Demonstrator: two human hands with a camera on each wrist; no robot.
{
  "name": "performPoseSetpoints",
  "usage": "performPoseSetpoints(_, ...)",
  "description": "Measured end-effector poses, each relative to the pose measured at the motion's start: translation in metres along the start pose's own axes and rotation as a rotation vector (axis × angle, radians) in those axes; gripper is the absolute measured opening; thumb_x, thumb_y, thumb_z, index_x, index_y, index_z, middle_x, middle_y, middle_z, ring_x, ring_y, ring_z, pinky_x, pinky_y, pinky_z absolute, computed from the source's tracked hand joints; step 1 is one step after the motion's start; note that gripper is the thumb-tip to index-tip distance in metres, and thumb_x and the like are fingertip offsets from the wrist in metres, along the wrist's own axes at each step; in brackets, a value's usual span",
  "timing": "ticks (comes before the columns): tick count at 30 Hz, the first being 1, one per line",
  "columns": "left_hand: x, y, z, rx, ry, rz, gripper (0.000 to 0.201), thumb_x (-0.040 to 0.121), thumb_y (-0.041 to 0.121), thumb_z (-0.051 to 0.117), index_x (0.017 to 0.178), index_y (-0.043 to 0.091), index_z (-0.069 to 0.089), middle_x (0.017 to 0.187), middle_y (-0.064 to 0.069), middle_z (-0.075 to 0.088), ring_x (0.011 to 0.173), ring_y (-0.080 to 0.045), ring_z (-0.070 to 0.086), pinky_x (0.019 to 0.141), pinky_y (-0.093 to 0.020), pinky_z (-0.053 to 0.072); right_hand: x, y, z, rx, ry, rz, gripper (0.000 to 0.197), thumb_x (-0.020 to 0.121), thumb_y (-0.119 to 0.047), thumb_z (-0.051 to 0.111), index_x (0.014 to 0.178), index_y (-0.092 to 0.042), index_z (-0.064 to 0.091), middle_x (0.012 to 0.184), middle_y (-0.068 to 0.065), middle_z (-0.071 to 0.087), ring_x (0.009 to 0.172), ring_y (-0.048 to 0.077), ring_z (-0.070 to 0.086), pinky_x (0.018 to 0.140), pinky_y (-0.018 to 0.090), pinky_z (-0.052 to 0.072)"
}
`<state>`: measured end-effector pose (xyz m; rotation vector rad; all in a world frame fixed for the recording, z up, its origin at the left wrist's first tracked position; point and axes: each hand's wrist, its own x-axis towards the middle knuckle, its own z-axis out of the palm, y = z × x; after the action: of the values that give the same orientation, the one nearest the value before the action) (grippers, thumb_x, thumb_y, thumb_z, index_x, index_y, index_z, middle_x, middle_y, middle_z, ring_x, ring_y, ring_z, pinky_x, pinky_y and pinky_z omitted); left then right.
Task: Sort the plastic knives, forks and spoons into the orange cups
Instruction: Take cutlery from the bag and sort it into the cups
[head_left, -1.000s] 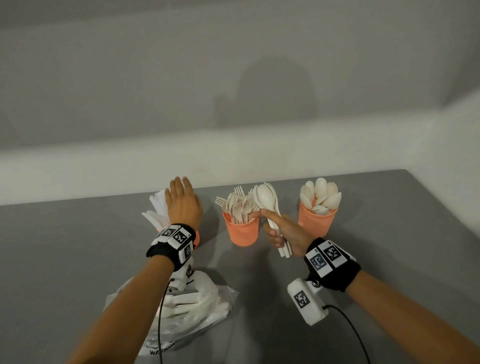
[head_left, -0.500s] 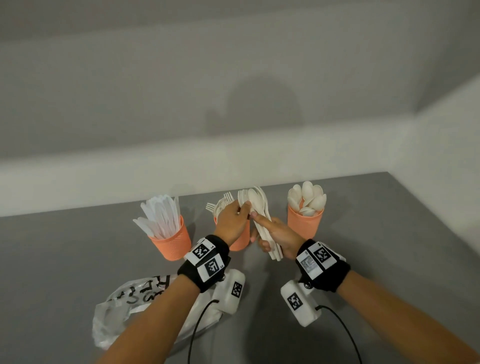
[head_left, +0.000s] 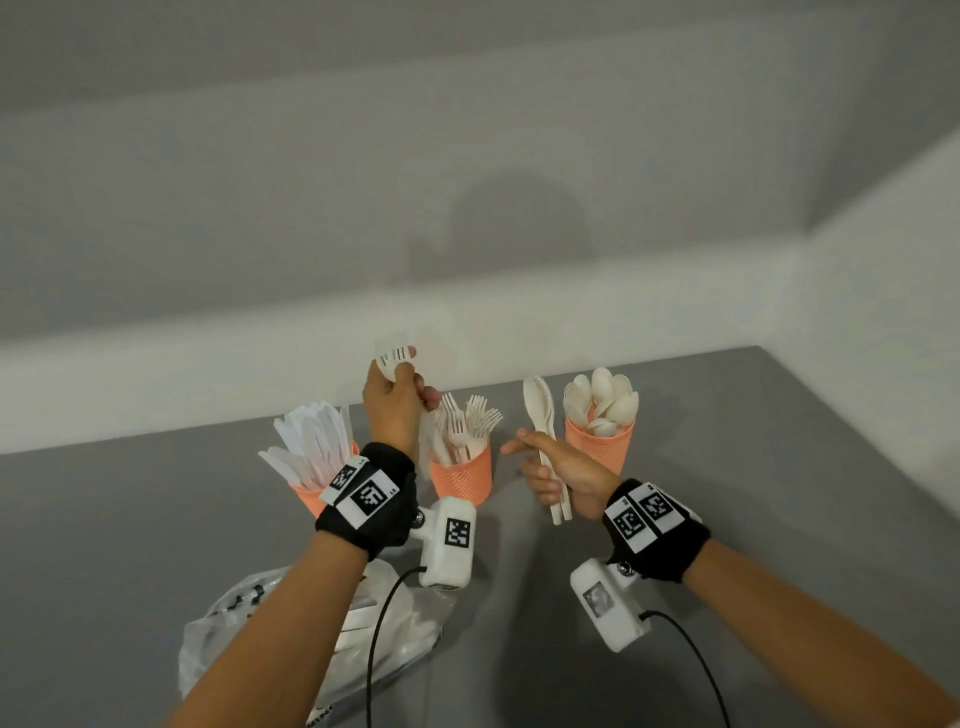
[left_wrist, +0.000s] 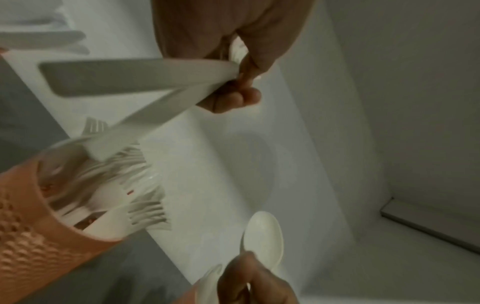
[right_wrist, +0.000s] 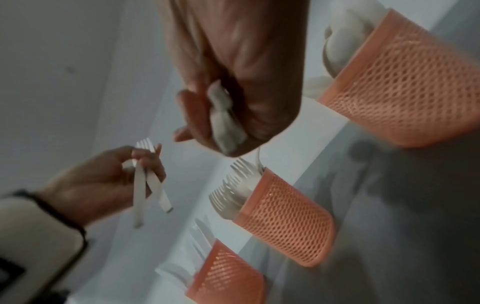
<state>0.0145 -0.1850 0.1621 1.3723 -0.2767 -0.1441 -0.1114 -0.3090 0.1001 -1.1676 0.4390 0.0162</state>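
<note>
Three orange mesh cups sit in a row on the grey table (head_left: 779, 467), up near the wall. The left cup (head_left: 306, 496) has the knives (head_left: 311, 441), the middle cup (head_left: 462, 478) has forks (head_left: 467, 421) with tines up, and the right cup (head_left: 597, 444) is full of spoons (head_left: 605, 400), bowls up. The left hand (head_left: 392, 405) is raised above and just left of the middle cup, pinching two forks (head_left: 394, 356) up near the tines, so the handles hang down toward that cup; in the left wrist view the two handles (left_wrist: 145, 82) splay apart, and the lower one reaches over the cup's forks, though I can't tell if it's touching them. The right hand (head_left: 561, 475) is between the middle and right cups, fingers wrapped round the handles of a few spoons (head_left: 540, 402), held upright with the bowls next to the right cup's spoons. How many spoons, can't tell, they overlap. A clear plastic bag (head_left: 234, 639) with black print lies crumpled on the table close to the camera, under the left forearm. Both wrists wear black bands with printed markers and a white camera box.
</note>
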Motion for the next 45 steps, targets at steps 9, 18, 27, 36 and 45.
performPoseSetpoints(9,-0.031,-0.014,0.02,0.178,-0.501,-0.238,0.025,0.08,0.036,0.067,0.07,0.019,0.052,0.05,0.006,0.035,0.044,-0.008,0.028,0.042,-0.018,0.022,-0.013,-0.009,0.005,0.173,-0.546,0.122,0.028,0.061,-0.041,0.077,0.06,-0.016,0.065,0.033,-0.012,0.036,0.024,0.0,0.03,0.026,0.011,0.027)
performPoseSetpoints(18,-0.04,-0.026,0.036,0.267,-0.244,-0.184,0.032,0.084,0.02,0.065,0.057,0.013,0.049,0.042,0.001,0.047,0.032,-0.008,0.041,0.034,-0.015,0.031,-0.021,-0.004,0.019,-0.353,0.027,-0.192,0.021,0.098,-0.021,0.043,0.081,-0.016,0.054,0.042,-0.006,0.043,0.035,0.004,0.041,0.048,0.022,0.042)
performPoseSetpoints(27,-0.034,-0.035,0.029,0.015,-0.275,-0.399,0.015,0.086,0.029,0.061,0.082,0.015,0.055,0.065,0.002,0.045,0.039,-0.004,0.033,0.033,-0.014,0.025,-0.012,0.007,-0.012,-0.126,0.02,-0.092,0.044,0.1,-0.041,0.026,0.119,-0.014,0.054,0.041,-0.009,0.034,0.03,0.002,0.023,0.03,0.014,0.022)
performPoseSetpoints(36,-0.036,-0.031,0.034,0.287,-0.371,-0.143,0.007,0.084,0.012,0.065,0.09,0.009,0.063,0.054,0.007,0.05,0.033,0.001,0.043,0.038,-0.01,0.032,-0.017,0.005,-0.012,-0.22,-0.007,-0.077,0.047,0.099,-0.042,0.027,0.126,-0.014,0.052,0.043,-0.01,0.037,0.032,0.002,0.025,0.032,0.013,0.024)
performPoseSetpoints(45,-0.043,-0.033,0.037,0.485,-0.231,0.205,0.007,0.085,0.008,0.059,0.087,0.013,0.054,0.074,0.004,0.055,0.068,-0.005,0.051,0.06,-0.007,0.039,-0.018,0.006,-0.008,-0.248,0.09,-0.119,0.041,0.098,-0.045,0.029,0.096,-0.017,0.058,0.048,-0.01,0.038,0.034,0.001,0.029,0.035,0.014,0.026)
